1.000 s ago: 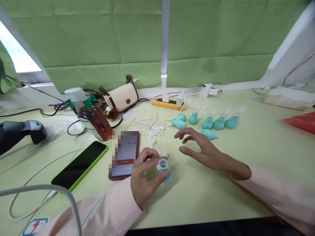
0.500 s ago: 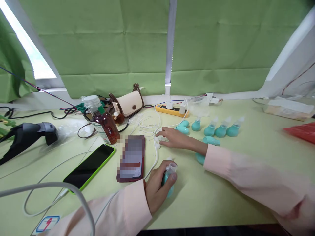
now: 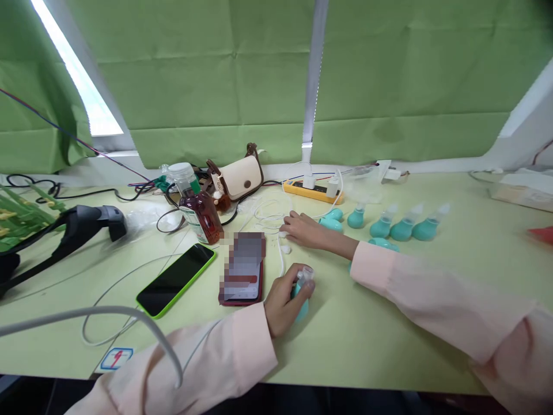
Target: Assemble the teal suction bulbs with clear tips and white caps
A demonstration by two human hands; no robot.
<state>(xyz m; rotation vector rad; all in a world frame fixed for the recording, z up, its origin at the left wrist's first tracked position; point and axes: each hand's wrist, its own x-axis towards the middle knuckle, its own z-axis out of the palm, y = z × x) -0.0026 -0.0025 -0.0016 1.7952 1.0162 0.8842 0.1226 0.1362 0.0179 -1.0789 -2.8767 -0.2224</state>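
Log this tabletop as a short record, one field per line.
left hand: holding a teal bulb with a clear neck
right hand: fingertips near the white cable; grip hidden
standing: four teal bulbs with clear tops
lying: other teal bulbs, nearby
phones: green-edged phone, red-cased phone
behind: bottle of dark liquid, cream bag, orange power strip

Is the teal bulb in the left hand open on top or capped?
Open: the teal bulb in the left hand has a clear collar ending in an uncovered round mouth.
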